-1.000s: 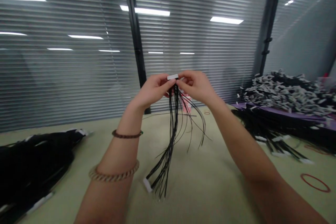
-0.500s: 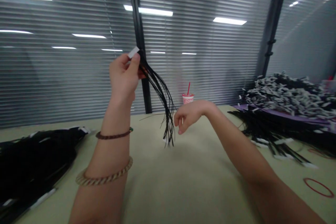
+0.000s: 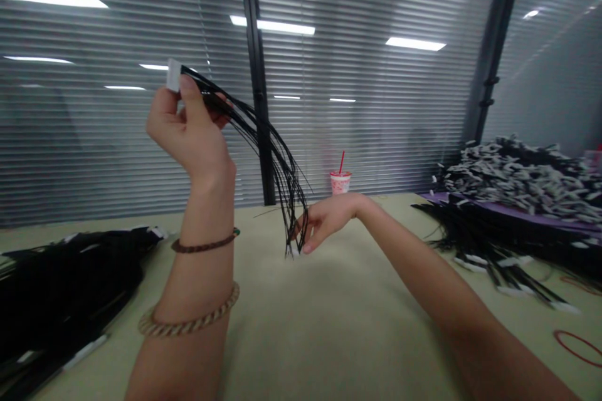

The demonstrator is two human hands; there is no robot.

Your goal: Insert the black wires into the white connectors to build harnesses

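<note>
My left hand point(image 3: 190, 125) is raised, closed on a bundle of black wires point(image 3: 268, 135) just behind its white connector point(image 3: 174, 75). The wires arch to the right and hang down, fanning into loose strands. At their lower end a small white piece point(image 3: 294, 250) shows above the table. My right hand point(image 3: 327, 219) is at this hanging end, palm down, with its thumb and fingers apart around the strands. Its fingertips are partly hidden by the wires, and I cannot tell whether they press on them.
On the left of the table point(image 3: 305, 332) lies a heap of black wires point(image 3: 70, 282). To the right, more black wires point(image 3: 484, 238) lie before a purple tray point(image 3: 531, 216) piled with white-ended wires point(image 3: 527, 175). A red-strawed cup point(image 3: 340, 183) stands behind; a red ring point(image 3: 580, 348) lies right.
My left hand has moved left and slightly up with the wire bundle, turning the connector more upright. My right hand has moved slightly left, bringing its fingers among the hanging strands.
</note>
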